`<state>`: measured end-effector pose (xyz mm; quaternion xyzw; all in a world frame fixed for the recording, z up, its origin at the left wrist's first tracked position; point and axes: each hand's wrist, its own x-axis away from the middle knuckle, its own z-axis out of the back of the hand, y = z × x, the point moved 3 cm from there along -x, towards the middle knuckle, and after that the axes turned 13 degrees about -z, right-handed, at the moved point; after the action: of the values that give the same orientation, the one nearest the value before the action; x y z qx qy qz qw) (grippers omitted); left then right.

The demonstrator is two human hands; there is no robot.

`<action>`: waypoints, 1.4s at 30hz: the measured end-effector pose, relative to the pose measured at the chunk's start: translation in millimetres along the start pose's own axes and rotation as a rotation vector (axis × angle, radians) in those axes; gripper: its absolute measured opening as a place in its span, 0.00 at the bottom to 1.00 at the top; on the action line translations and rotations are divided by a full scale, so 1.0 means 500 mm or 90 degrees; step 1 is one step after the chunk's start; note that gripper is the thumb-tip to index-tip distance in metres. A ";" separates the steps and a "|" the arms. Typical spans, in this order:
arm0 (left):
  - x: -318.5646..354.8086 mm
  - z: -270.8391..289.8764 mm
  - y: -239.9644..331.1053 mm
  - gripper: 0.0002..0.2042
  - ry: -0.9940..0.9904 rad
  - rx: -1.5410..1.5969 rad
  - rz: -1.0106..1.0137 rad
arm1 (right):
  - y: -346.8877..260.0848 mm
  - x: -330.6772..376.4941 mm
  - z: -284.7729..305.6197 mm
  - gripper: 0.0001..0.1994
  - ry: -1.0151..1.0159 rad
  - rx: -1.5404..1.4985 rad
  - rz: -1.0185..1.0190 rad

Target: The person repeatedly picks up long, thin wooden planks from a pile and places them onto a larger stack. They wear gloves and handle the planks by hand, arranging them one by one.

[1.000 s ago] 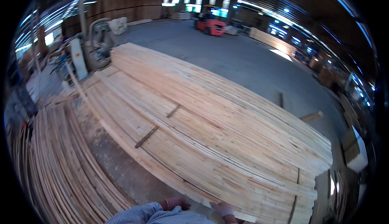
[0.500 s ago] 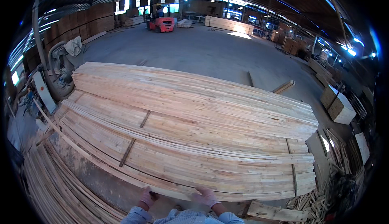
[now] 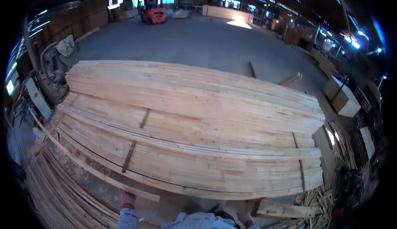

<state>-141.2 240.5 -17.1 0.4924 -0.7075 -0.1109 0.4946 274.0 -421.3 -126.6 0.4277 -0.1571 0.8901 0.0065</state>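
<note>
A long, thin wooden strip (image 3: 93, 172) slants from the far left down to the near middle, where its right end shows. My left hand (image 3: 127, 199), in a pinkish glove, is closed on the strip's near edge a little short of that end. My right hand (image 3: 245, 218) is low at the bottom edge, away from the strip; blur and the frame's edge hide its fingers. Just beyond the strip lies a wide stack of pale boards (image 3: 223, 169), crossed by thin dark spacer sticks (image 3: 129, 156). A taller board pile (image 3: 194, 90) rises behind it.
More strips (image 3: 62, 191) are stacked at the lower left. A short plank (image 3: 285, 209) and scrap wood (image 3: 318, 204) lie at the lower right. Machinery with a hose (image 3: 49, 67) stands at the left. A red forklift (image 3: 154, 15) is far back on the grey floor.
The strip's right end has come away from the stack, leftward and toward me, with my left hand. My right hand has left the stack's front edge and moved down and right. The view has shifted slightly.
</note>
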 end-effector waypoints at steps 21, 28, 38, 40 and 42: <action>0.471 0.012 -0.304 0.21 0.066 -0.343 0.294 | -0.473 -0.520 0.320 0.13 -0.188 -0.749 -0.196; 0.586 -0.041 -0.305 0.17 0.181 -0.533 0.299 | -0.541 -0.747 0.340 0.20 -0.250 -1.030 -0.294; 0.639 -0.273 -0.339 0.16 -0.161 -0.930 0.127 | -0.597 -0.776 0.322 0.17 -0.108 -1.134 -0.298; 0.618 -0.264 -0.337 0.16 -0.228 -0.947 0.102 | -0.574 -0.772 0.307 0.15 -0.122 -1.128 -0.287; 0.581 -0.243 -0.332 0.16 -0.251 -0.959 0.132 | -0.534 -0.765 0.286 0.14 -0.149 -1.123 -0.270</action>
<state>46.9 -35.0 106.4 -0.0729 -0.5589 -0.5996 0.5682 664.2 -161.2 -261.8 0.3750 -0.6982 0.3784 0.4782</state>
